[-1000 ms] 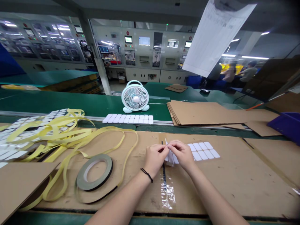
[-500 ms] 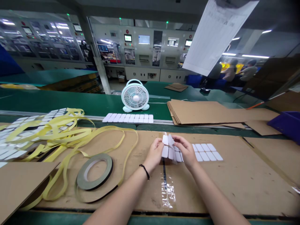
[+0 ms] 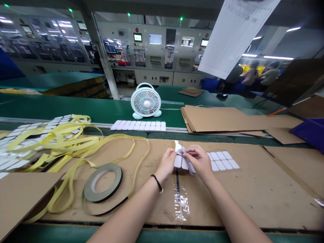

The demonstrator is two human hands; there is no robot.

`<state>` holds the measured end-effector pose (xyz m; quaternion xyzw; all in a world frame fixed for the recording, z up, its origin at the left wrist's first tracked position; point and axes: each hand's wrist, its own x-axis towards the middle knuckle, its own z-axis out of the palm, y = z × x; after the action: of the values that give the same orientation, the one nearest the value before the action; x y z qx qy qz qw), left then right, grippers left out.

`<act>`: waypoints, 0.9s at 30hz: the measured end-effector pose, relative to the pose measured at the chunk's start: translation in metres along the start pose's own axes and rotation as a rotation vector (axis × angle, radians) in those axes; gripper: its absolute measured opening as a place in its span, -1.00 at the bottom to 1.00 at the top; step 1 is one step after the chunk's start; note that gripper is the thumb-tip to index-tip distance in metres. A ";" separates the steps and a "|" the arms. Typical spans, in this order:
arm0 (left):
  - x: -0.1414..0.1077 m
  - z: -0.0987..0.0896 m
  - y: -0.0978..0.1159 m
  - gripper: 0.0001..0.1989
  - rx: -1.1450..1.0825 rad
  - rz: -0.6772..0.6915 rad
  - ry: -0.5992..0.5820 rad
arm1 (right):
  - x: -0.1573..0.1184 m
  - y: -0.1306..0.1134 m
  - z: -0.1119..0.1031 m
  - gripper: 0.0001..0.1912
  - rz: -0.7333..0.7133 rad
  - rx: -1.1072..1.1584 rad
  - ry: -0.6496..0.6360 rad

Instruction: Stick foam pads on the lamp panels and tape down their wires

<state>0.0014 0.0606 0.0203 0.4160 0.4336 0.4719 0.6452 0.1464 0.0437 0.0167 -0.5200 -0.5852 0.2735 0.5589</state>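
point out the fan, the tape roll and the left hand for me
fan (image 3: 147, 103): head view, center of its front grille
tape roll (image 3: 90, 189): head view, flat ring, left side
left hand (image 3: 165, 165): head view, back of the hand

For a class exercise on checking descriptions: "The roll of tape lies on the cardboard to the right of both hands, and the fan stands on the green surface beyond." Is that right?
Not quite: the head view shows the roll of tape to the left of both the left hand and the right hand. It lies on the cardboard, and the fan stands on the green surface beyond.
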 end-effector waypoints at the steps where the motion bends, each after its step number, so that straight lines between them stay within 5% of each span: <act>1: 0.001 -0.001 0.000 -0.82 -0.066 -0.034 0.013 | 0.000 -0.001 -0.002 -0.89 0.004 -0.007 -0.021; 5: 0.003 -0.007 0.002 -0.76 -0.193 -0.127 -0.034 | -0.001 -0.004 -0.005 -0.88 0.025 0.104 -0.118; 10: 0.002 -0.012 0.005 -0.70 -0.301 -0.194 -0.195 | -0.006 -0.006 0.006 -0.18 0.047 0.231 -0.133; 14: -0.004 -0.008 0.015 -0.70 -0.413 -0.177 -0.357 | -0.004 -0.002 0.010 -0.16 0.057 0.228 0.010; 17: -0.007 -0.004 0.018 -0.51 -0.336 -0.128 -0.454 | -0.002 0.001 0.008 -0.18 0.059 0.222 0.101; 24: -0.001 -0.002 0.005 -0.52 -0.089 0.012 -0.077 | -0.009 -0.014 0.002 -0.32 -0.073 -0.033 0.092; 27: 0.000 -0.003 0.004 -0.58 0.021 0.081 -0.009 | -0.012 -0.018 0.003 -0.35 -0.115 -0.101 0.088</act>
<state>-0.0020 0.0621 0.0232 0.4422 0.4185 0.4913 0.6228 0.1360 0.0279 0.0277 -0.5245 -0.6020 0.1883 0.5719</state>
